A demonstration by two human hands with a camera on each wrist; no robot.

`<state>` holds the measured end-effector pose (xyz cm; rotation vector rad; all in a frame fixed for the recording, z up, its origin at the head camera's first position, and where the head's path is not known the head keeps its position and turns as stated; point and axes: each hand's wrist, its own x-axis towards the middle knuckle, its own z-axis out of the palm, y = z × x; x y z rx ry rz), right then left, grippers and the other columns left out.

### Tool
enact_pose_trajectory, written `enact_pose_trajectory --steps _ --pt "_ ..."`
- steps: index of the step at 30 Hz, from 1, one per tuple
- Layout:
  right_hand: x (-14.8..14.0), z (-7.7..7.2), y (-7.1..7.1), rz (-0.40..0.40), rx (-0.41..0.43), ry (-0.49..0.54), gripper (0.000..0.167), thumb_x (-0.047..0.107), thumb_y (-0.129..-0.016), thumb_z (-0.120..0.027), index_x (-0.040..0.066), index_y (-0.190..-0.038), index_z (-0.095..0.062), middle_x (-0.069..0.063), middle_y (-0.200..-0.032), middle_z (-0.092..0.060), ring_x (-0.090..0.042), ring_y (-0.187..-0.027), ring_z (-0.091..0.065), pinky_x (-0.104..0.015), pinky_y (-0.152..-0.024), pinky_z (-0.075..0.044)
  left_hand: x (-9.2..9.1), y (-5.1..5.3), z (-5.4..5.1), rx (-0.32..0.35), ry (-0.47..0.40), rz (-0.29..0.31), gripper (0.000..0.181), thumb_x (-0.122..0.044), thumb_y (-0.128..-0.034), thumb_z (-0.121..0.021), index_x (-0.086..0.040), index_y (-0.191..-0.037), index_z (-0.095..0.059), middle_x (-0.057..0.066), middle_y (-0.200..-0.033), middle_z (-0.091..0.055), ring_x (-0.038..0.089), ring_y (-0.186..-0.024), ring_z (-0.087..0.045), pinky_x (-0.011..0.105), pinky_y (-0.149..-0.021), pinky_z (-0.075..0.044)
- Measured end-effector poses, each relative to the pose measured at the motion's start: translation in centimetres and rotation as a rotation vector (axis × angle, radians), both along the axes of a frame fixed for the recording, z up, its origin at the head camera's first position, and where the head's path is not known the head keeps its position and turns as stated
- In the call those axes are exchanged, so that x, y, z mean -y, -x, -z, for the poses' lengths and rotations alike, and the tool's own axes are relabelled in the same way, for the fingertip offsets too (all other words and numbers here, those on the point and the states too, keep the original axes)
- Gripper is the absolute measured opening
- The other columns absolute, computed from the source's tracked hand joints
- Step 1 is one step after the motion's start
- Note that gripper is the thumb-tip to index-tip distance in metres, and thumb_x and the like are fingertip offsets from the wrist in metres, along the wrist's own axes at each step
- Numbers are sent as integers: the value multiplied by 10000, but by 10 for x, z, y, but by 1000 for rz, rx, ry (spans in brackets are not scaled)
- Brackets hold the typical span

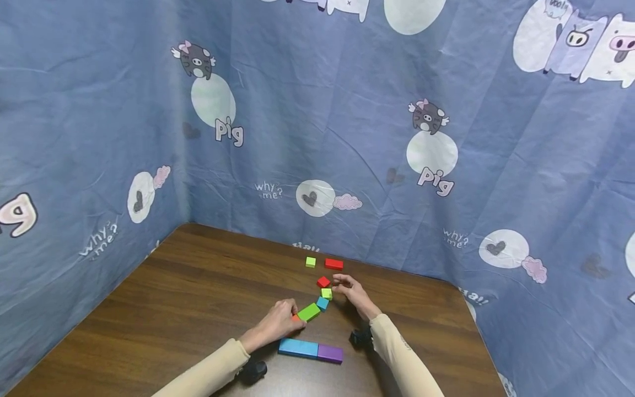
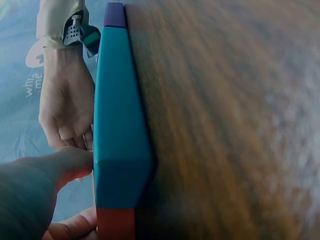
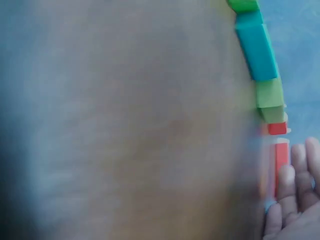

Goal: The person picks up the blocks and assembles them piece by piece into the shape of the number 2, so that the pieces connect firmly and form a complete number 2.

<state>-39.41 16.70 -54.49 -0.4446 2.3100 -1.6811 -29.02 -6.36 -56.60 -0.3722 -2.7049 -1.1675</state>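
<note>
My left hand (image 1: 279, 321) pinches an orange block (image 1: 295, 318) between thumb and fingers, at the left end of a green block (image 1: 309, 312). From there a curved row runs away: a blue block (image 1: 322, 304), a lime block (image 1: 326, 294) and a red block (image 1: 323, 282). Just right of the lime and red blocks is my right hand (image 1: 351, 292), its fingers loosely extended and holding nothing. In the right wrist view its fingers (image 3: 298, 170) lie beside a long red block (image 3: 281, 162). The left hand covers part of the orange block.
Closer to me, a long light-blue block (image 1: 299, 348) and a purple block (image 1: 330, 353) lie end to end on the wooden table (image 1: 198, 309). Toward the back are a lime cube (image 1: 310, 262) and a red block (image 1: 334, 264). A blue printed curtain (image 1: 322, 138) hangs behind the table.
</note>
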Motion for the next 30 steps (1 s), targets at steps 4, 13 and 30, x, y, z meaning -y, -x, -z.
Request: enact_pose_trajectory --steps 4,13,30 --pt "-4 -9 -10 -150 3 13 548 42 -911 -592 -57 -1405 -377 -282 -1428 -410 -414 -1289 -386 -288 -937 -377 1 0 -5 20 18 13 345 -265 -713 -821 -23 -781 -584 30 -705 -557 104 -599 -474 224 -504 -392" --pt "-6 -17 -15 -200 -86 -70 613 71 -866 -671 -7 -1412 -404 -235 -1419 -439 -386 -1282 -390 -463 -1036 -318 16 12 -27 163 16 96 396 -417 -840 -715 -36 -781 -626 -45 -628 -521 54 -517 -434 228 -450 -347" --pt "3 -4 -17 -226 -351 -119 612 -22 -795 -716 -96 -1341 -450 -302 -1324 -510 -465 -1207 -462 -556 -1015 -350 30 93 -67 458 219 191 199 -135 -873 -674 34 -774 -710 159 -666 -687 131 -522 -609 313 -589 -555"
